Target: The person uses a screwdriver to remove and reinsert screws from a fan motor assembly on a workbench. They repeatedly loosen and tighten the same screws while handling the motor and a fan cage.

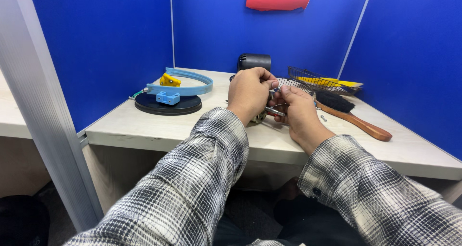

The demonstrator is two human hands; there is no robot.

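My left hand (249,93) and my right hand (298,112) meet over the middle of the light wooden desk (144,125). Together they pinch a small metal part (273,111) with a silver rod and a bit of red showing between the fingers. Most of the part is hidden behind my left hand, so its shape is unclear. Both arms wear black-and-white plaid sleeves.
A black round disc (167,105) at the left carries a light blue curved band (185,84), a small blue block (167,98) and a yellow piece (170,80). A wooden-handled brush (351,115) and a wire basket (321,81) lie at the right. Blue partition walls enclose the desk.
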